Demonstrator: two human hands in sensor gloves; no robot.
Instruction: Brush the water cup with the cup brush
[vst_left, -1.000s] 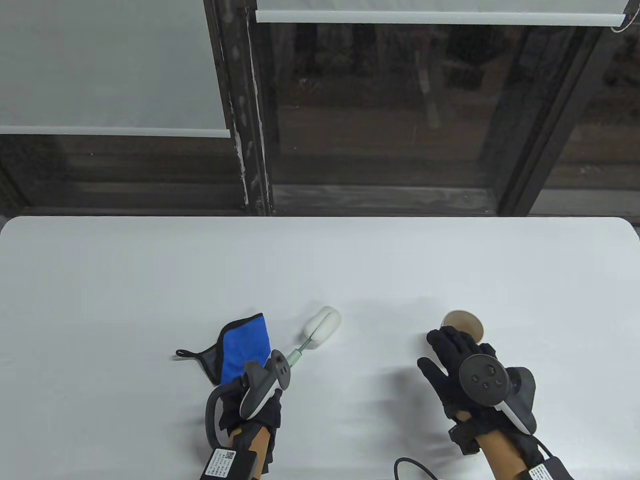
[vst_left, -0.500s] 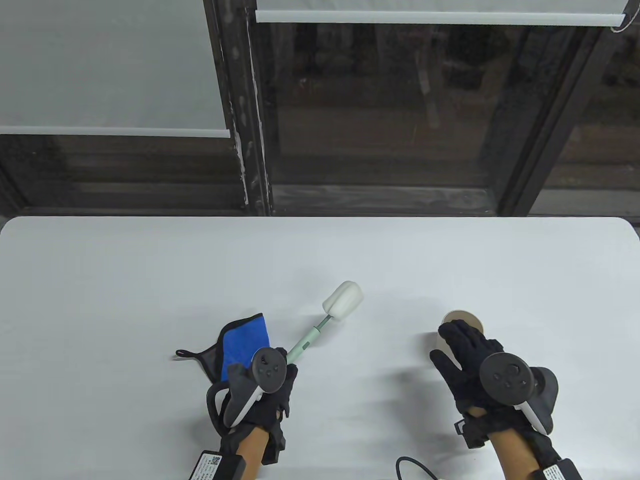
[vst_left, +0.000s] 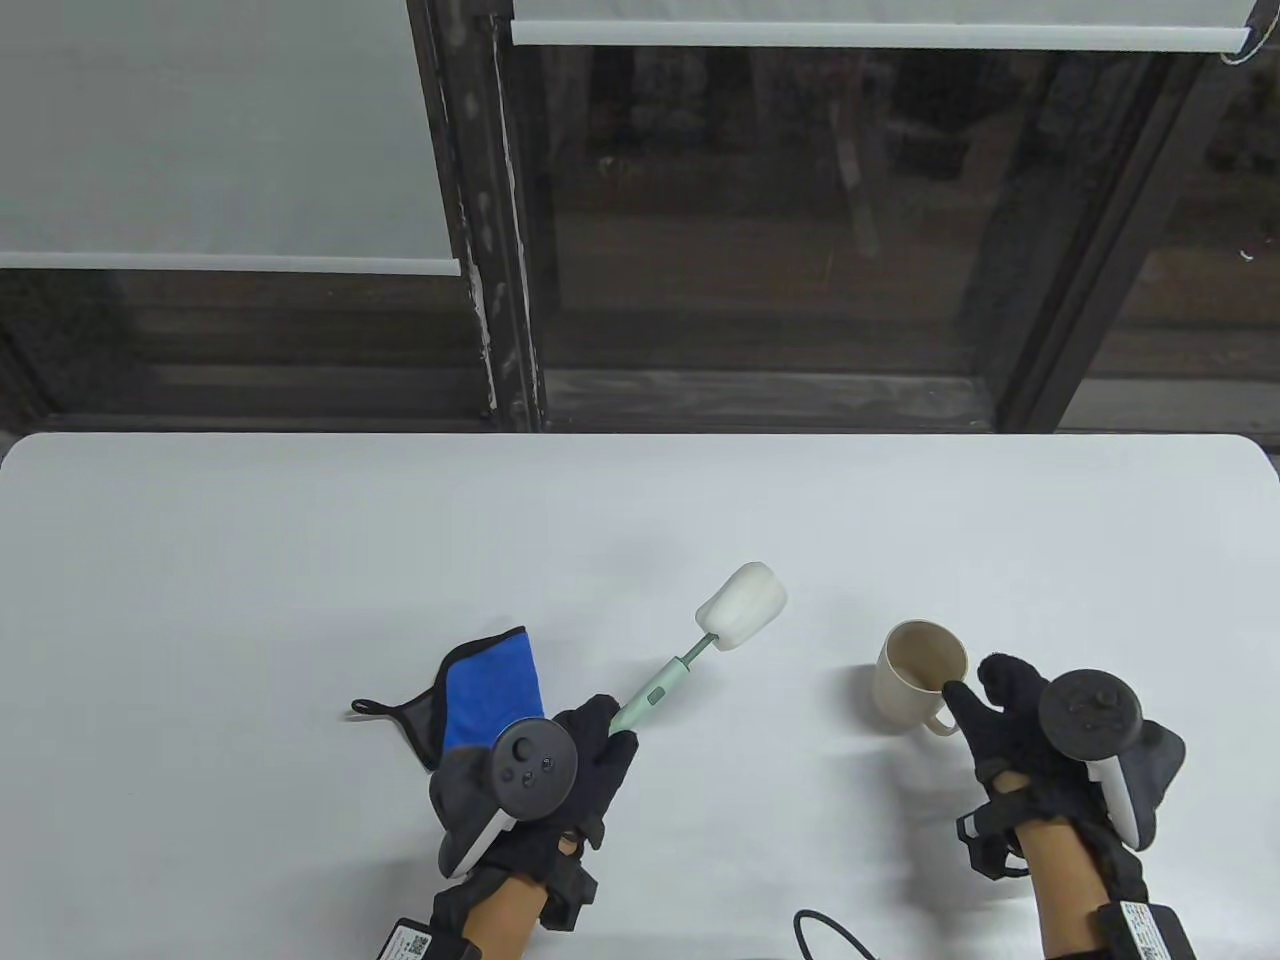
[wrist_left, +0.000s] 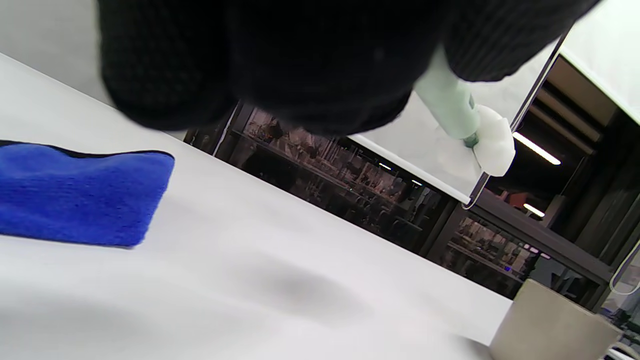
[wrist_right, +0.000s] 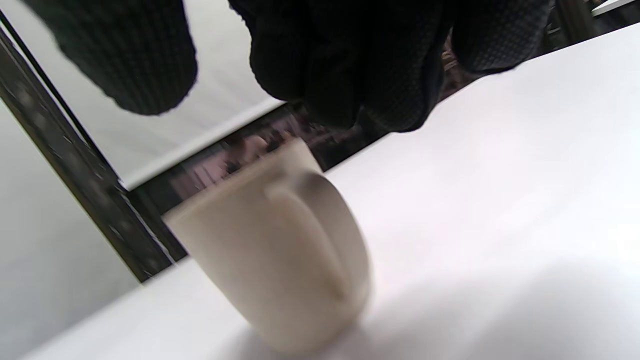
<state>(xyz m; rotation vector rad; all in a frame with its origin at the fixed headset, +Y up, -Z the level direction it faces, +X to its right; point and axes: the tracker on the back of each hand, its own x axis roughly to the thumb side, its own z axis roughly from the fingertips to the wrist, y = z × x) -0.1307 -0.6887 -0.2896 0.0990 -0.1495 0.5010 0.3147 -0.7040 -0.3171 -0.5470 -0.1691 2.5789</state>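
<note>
A beige water cup (vst_left: 915, 678) stands upright on the white table (vst_left: 300, 520), its handle (vst_left: 940, 722) turned toward the near right. In the right wrist view the cup (wrist_right: 280, 250) stands blurred below my fingers (wrist_right: 360, 65), and its handle is free. My right hand (vst_left: 975, 692) hovers beside the handle, fingers loosely spread and holding nothing. My left hand (vst_left: 608, 728) grips the pale green handle of the cup brush (vst_left: 655, 692). Its white sponge head (vst_left: 742, 605) points up and toward the cup. The left wrist view shows the brush (wrist_left: 452, 107) sticking out of my fist.
A blue cloth with a black edge (vst_left: 485, 690) lies just left of my left hand; it also shows in the left wrist view (wrist_left: 75, 192). A black cable (vst_left: 830, 930) loops at the table's near edge. Dark window frames stand behind the far edge.
My left hand has lifted the brush and carried it to the right, toward the cup. My right hand has drawn back from over the cup to its handle side, uncovering the rim.
</note>
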